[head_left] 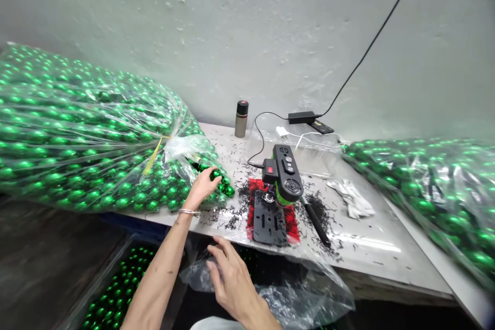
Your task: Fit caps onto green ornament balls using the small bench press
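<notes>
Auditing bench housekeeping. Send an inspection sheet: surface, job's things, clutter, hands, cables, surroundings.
Surface: pale table, littered with black scraps.
Job's things: green balls beside the large tied bag; black machine over a red sheet.
Clutter: white glove, bottle.
Hands: left hand at the green balls, grip unclear; right hand open, nothing seen in it.
Cables: black cable across the wall to an adapter; thin cord to the machine.
Surroundings: rough grey wall; another filled bag at right. Co-workers: nothing seen.

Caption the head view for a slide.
Left hand at green balls by a bulging clear bag; right hand before the table.
</notes>
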### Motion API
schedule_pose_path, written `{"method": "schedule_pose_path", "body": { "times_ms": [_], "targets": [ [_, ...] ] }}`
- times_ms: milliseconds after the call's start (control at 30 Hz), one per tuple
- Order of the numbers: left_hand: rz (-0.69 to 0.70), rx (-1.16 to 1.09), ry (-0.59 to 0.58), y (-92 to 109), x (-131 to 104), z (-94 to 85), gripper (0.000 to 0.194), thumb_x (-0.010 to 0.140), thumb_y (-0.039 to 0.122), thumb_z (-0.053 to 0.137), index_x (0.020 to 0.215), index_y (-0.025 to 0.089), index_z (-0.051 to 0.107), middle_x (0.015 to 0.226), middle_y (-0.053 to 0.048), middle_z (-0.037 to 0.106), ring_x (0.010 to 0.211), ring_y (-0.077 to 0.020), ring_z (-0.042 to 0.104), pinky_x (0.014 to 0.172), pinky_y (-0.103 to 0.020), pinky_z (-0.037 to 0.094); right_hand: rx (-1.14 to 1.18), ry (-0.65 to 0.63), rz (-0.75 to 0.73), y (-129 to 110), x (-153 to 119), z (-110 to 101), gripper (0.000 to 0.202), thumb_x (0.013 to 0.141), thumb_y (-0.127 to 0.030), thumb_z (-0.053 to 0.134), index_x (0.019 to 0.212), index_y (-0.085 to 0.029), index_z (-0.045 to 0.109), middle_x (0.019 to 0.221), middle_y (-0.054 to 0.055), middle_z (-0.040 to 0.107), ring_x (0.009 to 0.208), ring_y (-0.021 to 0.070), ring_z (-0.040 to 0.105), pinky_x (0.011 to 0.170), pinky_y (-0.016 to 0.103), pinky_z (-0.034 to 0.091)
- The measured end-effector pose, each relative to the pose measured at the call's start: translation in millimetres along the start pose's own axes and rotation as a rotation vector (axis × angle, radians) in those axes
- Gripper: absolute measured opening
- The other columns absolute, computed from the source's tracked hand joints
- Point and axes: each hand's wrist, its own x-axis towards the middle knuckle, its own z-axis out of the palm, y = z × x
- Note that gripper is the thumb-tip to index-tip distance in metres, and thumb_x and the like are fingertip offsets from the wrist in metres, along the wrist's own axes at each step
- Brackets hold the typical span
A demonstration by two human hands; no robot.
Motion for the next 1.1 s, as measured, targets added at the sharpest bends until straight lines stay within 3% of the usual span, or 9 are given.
{"method": "schedule_pose_path", "body": {
  "times_ms": [133, 200, 300, 467, 633, 767, 967, 1100],
  "targets": [
    [-0.181, -0.996, -0.074, 4, -35, -1.2, 0.039, 0.080, 0.023, 0.072, 0.117, 0.018, 0.060, 0.099, -0.006, 0.074, 0.088, -0.0193, 0.072, 0.080, -0.030, 0.057, 0.019, 0.051, 0.000, 3, -5, -11, 0.035, 0.091, -0.016, 0.051, 0.125, -0.018, 0.060, 0.130, 0.014, 0.065, 0.120, 0.0229, 0.066, 0.100, 0.036, 0.059],
    [-0.265, -1.261, -0.129, 11, -57, 5.1, 0.035, 0.079, 0.018, 0.072, 0.112, 0.017, 0.061, 0.095, -0.006, 0.075, 0.085, -0.0170, 0.073, 0.080, -0.028, 0.058, 0.030, 0.078, 0.002, 5, -6, -15, 0.034, 0.091, -0.016, 0.051, 0.124, -0.017, 0.061, 0.129, 0.015, 0.065, 0.120, 0.0224, 0.066, 0.100, 0.036, 0.059],
    [-0.364, -1.444, -0.189, 23, -84, 20.0, 0.024, 0.084, 0.016, 0.068, 0.108, 0.015, 0.063, 0.096, -0.008, 0.076, 0.085, -0.0165, 0.074, 0.082, -0.027, 0.059, 0.047, 0.120, 0.030, 8, -11, -22, 0.032, 0.092, -0.016, 0.050, 0.123, -0.017, 0.062, 0.128, 0.015, 0.066, 0.119, 0.0215, 0.067, 0.100, 0.035, 0.059],
    [-0.484, -1.542, -0.291, 33, -108, 45.0, 0.018, 0.088, 0.012, 0.062, 0.106, 0.014, 0.066, 0.102, -0.009, 0.076, 0.095, -0.0188, 0.074, 0.091, -0.031, 0.058, 0.097, 0.264, 0.133, 15, -20, -35, 0.027, 0.094, -0.016, 0.050, 0.116, -0.019, 0.066, 0.121, 0.013, 0.069, 0.114, 0.0192, 0.069, 0.098, 0.033, 0.059],
    [-0.480, -1.557, -0.342, 37, -121, 59.8, 0.022, 0.083, 0.012, 0.070, 0.105, 0.015, 0.070, 0.104, -0.009, 0.077, 0.099, -0.0222, 0.073, 0.095, -0.036, 0.057, 0.164, 0.415, 0.238, 19, -20, -48, 0.029, 0.095, -0.019, 0.050, 0.121, -0.022, 0.063, 0.116, 0.011, 0.070, 0.108, 0.0176, 0.070, 0.089, 0.029, 0.062],
    [-0.460, -1.527, -0.342, 42, -132, 68.8, 0.031, 0.075, 0.017, 0.081, 0.105, 0.016, 0.072, 0.105, -0.008, 0.077, 0.098, -0.0217, 0.073, 0.090, -0.031, 0.057, 0.157, 0.437, 0.270, 23, -14, -50, 0.036, 0.095, -0.022, 0.052, 0.131, -0.021, 0.056, 0.121, 0.013, 0.067, 0.094, 0.0154, 0.072, 0.074, 0.024, 0.063],
    [-0.563, -1.444, -0.326, 41, -147, 80.0, 0.037, 0.069, 0.029, 0.088, 0.101, 0.014, 0.077, 0.093, -0.007, 0.078, 0.079, -0.0142, 0.072, 0.072, -0.019, 0.056, -0.096, 0.480, 0.205, 36, -14, -48, 0.038, 0.094, -0.020, 0.056, 0.132, -0.021, 0.056, 0.113, 0.012, 0.069, 0.105, 0.0192, 0.070, 0.086, 0.032, 0.063],
    [-0.631, -1.421, -0.329, 44, -144, 82.9, 0.030, 0.064, 0.022, 0.090, 0.090, 0.013, 0.078, 0.084, -0.004, 0.077, 0.068, -0.0104, 0.068, 0.063, -0.017, 0.055, -0.181, 0.470, 0.141, 42, -17, -55, 0.038, 0.094, -0.016, 0.054, 0.132, -0.021, 0.057, 0.110, 0.011, 0.070, 0.103, 0.0188, 0.070, 0.087, 0.033, 0.062]
  ]
}}
